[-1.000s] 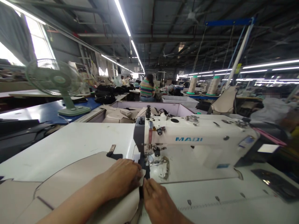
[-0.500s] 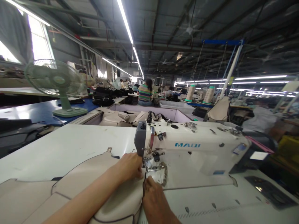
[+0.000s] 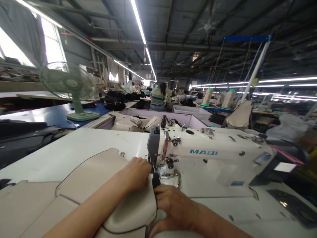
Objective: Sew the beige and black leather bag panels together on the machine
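Note:
A beige sewn cover (image 3: 86, 175) with dark piped seams spreads over the white table and up to the needle area of the sewing machine (image 3: 213, 165). My left hand (image 3: 138, 173) is closed on the cover's edge just left of the presser foot, fingers curled under and partly hidden. At the same edge, to the right, a short black strip (image 3: 156, 181) shows below the foot. My right hand (image 3: 173, 203) pinches the cover's edge at the lower end of this strip, its thumb lower down near the cover. The needle itself is hard to make out.
Behind the machine stands a lilac-walled bin (image 3: 198, 122) of beige pieces. A green fan (image 3: 76, 99) is on a blue table at left, beside dark material (image 3: 27, 138). Thread cones (image 3: 207, 97) stand at the back right. A person in a striped top (image 3: 158, 97) is farther off.
My right hand has turned, its forearm now reaching in from the right. The black strip has come into sight by the foot. The whole view has shifted slightly, with the machine farther right.

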A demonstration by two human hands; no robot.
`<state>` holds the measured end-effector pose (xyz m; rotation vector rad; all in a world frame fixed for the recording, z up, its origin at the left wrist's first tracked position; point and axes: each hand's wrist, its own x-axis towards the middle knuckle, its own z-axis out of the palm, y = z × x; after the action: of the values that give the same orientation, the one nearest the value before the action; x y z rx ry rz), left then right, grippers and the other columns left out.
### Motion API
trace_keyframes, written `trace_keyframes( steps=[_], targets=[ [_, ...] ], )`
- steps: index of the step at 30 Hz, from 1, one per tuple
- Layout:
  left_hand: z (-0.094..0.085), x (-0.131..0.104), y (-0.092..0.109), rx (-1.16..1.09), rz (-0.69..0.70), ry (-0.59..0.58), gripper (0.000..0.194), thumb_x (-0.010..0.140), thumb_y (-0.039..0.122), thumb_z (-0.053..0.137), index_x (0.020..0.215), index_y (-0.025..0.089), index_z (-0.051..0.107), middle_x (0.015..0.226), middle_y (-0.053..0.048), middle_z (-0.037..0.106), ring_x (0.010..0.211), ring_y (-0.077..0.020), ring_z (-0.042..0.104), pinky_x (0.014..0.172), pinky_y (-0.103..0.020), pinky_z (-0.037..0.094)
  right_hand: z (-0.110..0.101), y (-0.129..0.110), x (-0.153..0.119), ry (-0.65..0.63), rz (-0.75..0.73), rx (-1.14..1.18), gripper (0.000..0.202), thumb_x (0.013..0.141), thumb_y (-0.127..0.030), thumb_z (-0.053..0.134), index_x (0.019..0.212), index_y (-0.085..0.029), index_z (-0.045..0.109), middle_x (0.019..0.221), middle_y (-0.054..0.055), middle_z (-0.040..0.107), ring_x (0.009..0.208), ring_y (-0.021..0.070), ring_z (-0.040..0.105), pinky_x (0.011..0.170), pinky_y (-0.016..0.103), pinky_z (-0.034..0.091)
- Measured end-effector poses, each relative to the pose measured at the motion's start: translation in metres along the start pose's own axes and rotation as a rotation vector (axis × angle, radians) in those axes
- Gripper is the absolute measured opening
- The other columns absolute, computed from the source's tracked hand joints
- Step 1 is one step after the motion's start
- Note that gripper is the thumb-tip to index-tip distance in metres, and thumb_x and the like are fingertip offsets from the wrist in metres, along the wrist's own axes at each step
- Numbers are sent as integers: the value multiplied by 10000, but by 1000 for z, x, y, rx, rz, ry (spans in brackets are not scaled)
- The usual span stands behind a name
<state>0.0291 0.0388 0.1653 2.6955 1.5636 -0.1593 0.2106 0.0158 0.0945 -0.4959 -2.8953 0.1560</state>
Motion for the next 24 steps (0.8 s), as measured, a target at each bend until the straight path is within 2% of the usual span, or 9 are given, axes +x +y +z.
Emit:
trace_keyframes(
  steps=[3,6,8,10,13,15,17,22,24],
  targets=[
    [-6,-1,2,15,36,1,237,698,146,570,834,180,761,831,-145,720,861,-347,683,745,-429,524,-5,2,6,-74,-62,-3,326,790,-488,734,815,-170,668,859,66,692,931,211,605,911,294,421],
    [-8,0,0,-1,68,-16,283,695,162,571,877,242,773,845,-115,733,865,-328,685,743,-408,522,-1,1,6,-2,-60,-20,328,808,-485,717,905,-175,670,1017,66,686,1066,218,574,1019,315,349],
    [-7,3,-4,-20,102,-35,308,666,169,598,888,290,775,856,-87,742,865,-307,686,736,-375,519,5,-1,6,38,-31,-18,300,818,-466,716,923,-189,666,1056,45,682,1084,205,574,1029,295,339],
    [-6,6,-9,-39,136,-51,342,649,171,618,908,335,769,864,-58,748,872,-292,686,740,-355,511,14,-5,12,46,49,-17,323,786,-493,742,874,-192,662,991,28,698,1013,202,613,955,266,402],
    [-5,13,-18,-69,171,-87,357,630,207,672,930,382,755,853,-16,754,848,-273,689,744,-340,506,29,-14,27,30,288,-52,481,654,-619,787,785,-176,651,846,41,706,839,240,662,752,291,488],
    [-4,18,-24,-89,191,-125,375,602,226,716,930,404,748,837,12,756,802,-247,693,725,-309,508,38,-22,37,55,433,-54,534,588,-649,809,789,-180,652,838,53,706,815,275,669,680,320,498],
    [0,22,-28,-98,194,-145,383,590,211,732,920,405,749,832,20,757,790,-233,694,721,-289,509,44,-28,45,99,512,-15,493,582,-609,827,791,-199,650,856,41,710,837,290,672,670,341,509],
    [15,25,-27,-83,139,-120,267,629,218,770,870,335,773,810,-24,751,797,-263,695,700,-308,510,46,-37,47,155,487,-23,256,693,-410,792,751,-208,648,829,21,712,798,265,675,616,335,524],
    [21,22,-26,-80,149,-100,182,690,240,756,857,308,775,792,-35,740,800,-259,689,738,-323,504,48,-37,46,153,477,-36,267,691,-416,802,744,-202,652,820,24,709,785,257,670,589,325,528]
  ],
)
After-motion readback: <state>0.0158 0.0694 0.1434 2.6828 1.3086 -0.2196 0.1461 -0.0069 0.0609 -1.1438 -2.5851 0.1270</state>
